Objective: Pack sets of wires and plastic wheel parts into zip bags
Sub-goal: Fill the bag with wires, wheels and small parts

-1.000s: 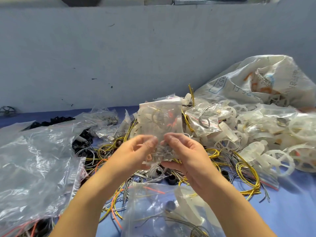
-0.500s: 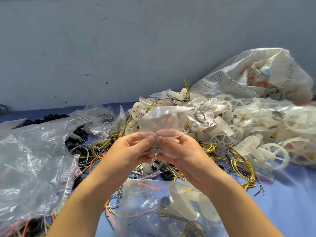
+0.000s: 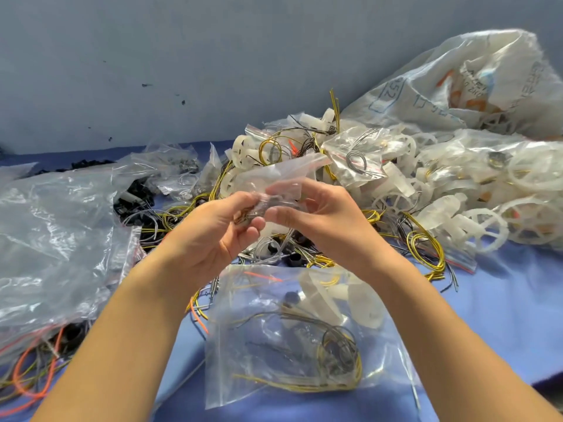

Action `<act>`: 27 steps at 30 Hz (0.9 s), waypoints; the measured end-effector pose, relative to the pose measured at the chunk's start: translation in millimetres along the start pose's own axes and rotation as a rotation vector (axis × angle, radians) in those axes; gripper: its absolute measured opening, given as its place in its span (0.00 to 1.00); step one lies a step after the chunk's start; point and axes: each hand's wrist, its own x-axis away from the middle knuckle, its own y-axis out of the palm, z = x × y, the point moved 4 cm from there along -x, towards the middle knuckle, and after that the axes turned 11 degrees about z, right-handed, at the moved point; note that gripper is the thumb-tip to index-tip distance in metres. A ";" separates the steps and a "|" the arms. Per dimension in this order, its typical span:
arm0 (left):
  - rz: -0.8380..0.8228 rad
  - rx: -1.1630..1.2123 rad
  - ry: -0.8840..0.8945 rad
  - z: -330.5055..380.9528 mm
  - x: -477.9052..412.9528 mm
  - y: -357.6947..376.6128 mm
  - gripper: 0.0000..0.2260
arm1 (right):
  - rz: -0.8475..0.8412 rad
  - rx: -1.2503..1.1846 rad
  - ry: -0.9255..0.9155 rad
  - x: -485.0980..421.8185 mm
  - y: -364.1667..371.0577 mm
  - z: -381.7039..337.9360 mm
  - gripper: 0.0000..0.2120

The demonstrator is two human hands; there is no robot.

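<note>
Zip bag [image 3: 283, 175], small, clear and crumpled, sits in the grasp of both hands, raised above the blue table cover [image 3: 502, 306]. The left hand [image 3: 213, 239] pinches its lower part between thumb and curled forefinger. The right hand [image 3: 332, 220] holds the same part from the other side, thumb in front and fingers curled behind the plastic. The two thumbs nearly meet. The bag's free end sticks up and away from the grip. Something dark and greyish shows through the plastic right at the pinch, too blurred to name.

Below the grip, between the two forearms, a larger zip bag [image 3: 292, 345] lies flat on the cover. Inside it are coiled yellow and grey wires [image 3: 338, 354] and white wheel parts [image 3: 335, 303].

Beyond the grip and to its right spreads a heap of white plastic wheels [image 3: 484, 226], some loose, some bagged. A filled small bag [image 3: 356, 159] with a grey wire loop lies just past the right hand's fingertips. A yellow wire coil [image 3: 426, 248] lies right of the right wrist. Behind the heap a printed woven sack [image 3: 457, 86] slumps against the grey wall [image 3: 182, 71].

Left of the grip is a pile of large clear plastic bags [image 3: 51, 239]. Between that pile and the left hand lie black parts [image 3: 134, 202] among loose wires. An orange wire [image 3: 27, 379] curls out from under the pile, left of the left forearm.
</note>
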 end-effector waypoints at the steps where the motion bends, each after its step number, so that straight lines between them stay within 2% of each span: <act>1: -0.014 -0.028 0.024 0.1 0.5 0.0 0.07 | 0.006 -0.022 0.009 -0.1 -0.6 1.1 0.13; 5: -0.129 -0.245 0.183 0.8 1.4 0.9 0.13 | 0.053 -0.136 0.064 -3.0 -4.9 5.8 0.10; 10: -0.119 -0.162 0.308 5.5 1.1 -0.7 0.17 | -0.010 -0.338 0.190 -5.4 -6.2 11.6 0.15; 16: -0.116 -0.358 0.480 7.3 3.3 1.7 0.17 | -0.108 -0.500 0.256 -4.9 -8.4 12.2 0.10; 21: -0.065 -0.360 0.475 6.0 1.4 -0.3 0.13 | -0.172 -0.395 0.214 -2.5 -9.8 12.5 0.14; 25: -0.033 -0.382 0.473 3.2 0.9 0.4 0.10 | -0.055 -0.165 0.118 -1.7 -13.1 12.4 0.13; 27: -0.019 -0.383 0.471 3.8 2.0 0.4 0.12 | -0.013 -0.097 0.109 -1.3 -13.6 11.9 0.12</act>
